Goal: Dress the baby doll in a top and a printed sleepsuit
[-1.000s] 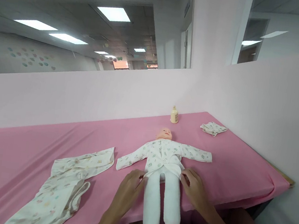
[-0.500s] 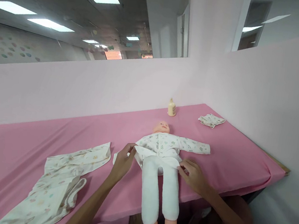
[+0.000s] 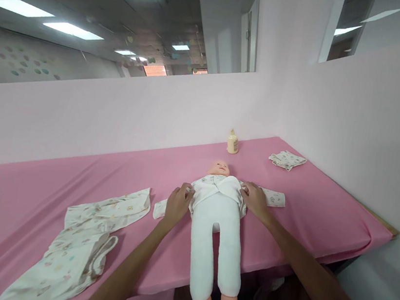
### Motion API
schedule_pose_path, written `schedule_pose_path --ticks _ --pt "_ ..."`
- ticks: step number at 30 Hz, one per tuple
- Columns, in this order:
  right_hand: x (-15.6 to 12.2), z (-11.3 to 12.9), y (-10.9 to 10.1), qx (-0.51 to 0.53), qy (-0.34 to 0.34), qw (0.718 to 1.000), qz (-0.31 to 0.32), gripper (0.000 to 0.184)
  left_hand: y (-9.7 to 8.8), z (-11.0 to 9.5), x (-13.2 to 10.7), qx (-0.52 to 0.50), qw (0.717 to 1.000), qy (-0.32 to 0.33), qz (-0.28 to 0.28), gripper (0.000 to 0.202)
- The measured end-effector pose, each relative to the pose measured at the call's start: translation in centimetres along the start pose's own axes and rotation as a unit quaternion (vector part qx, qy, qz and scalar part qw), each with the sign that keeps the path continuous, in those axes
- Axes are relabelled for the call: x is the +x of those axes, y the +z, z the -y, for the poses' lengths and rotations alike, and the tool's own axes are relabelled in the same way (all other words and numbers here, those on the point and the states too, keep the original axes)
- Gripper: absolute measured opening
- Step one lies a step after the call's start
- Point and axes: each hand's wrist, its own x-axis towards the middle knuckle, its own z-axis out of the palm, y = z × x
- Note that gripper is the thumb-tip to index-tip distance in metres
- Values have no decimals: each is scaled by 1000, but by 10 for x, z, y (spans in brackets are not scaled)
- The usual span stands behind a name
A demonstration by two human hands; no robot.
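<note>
A baby doll (image 3: 217, 221) lies on its back on the pink table (image 3: 30, 206), head toward the wall, legs hanging past the near edge. It wears a white printed shirt (image 3: 217, 186), now bunched up around its chest, leaving the white cloth belly bare. My left hand (image 3: 177, 204) grips the shirt's bunched hem at the doll's right side. My right hand (image 3: 255, 200) grips the hem on the opposite side, over the spread sleeve (image 3: 273, 197).
A loose printed garment (image 3: 80, 247) lies on the table to the left. A small cream bottle (image 3: 233, 142) stands by the pink wall, and a folded printed cloth (image 3: 287, 160) lies at the far right. The table's right edge drops off near the partition.
Both hands slid from the doll's hips up to its chest, pushing the shirt hem upward and baring the white belly. The camera tilted slightly.
</note>
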Motion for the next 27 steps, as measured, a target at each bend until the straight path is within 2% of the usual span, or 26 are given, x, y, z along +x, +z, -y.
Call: schedule_pose_path --ticks 3,6,8,11,13,17,19,21,24,27 --pt "-25 -3 -12 36 -13 999 37 13 -12 -3 -25 -16 1000 -24 12 22" --pt "-45 -5 -22 83 -22 992 88 24 -21 -9 -48 -102 988 -56 97 25" --pt "-53 -3 -22 74 -56 990 107 26 -21 -11 -57 -113 982 -34 145 24" --pt "-54 0 -15 34 -127 987 90 30 -14 -4 -60 -44 985 36 161 19" --pt "-50 0 -9 25 -139 986 91 29 -8 3 -58 -8 986 74 151 17" --pt "-39 -4 -2 23 -89 978 190 24 1 13 -55 40 983 140 114 20" --pt "-37 -3 -2 -6 -83 980 179 23 2 14 -55 80 973 197 90 20" --pt "-37 1 -3 -48 -92 985 137 22 3 15 -55 118 961 238 72 21" --pt "-40 7 -8 -87 -98 986 102 19 3 18 -52 139 961 234 46 24" --pt "-39 5 -16 -64 -87 989 100 12 3 23 -46 131 975 182 4 31"
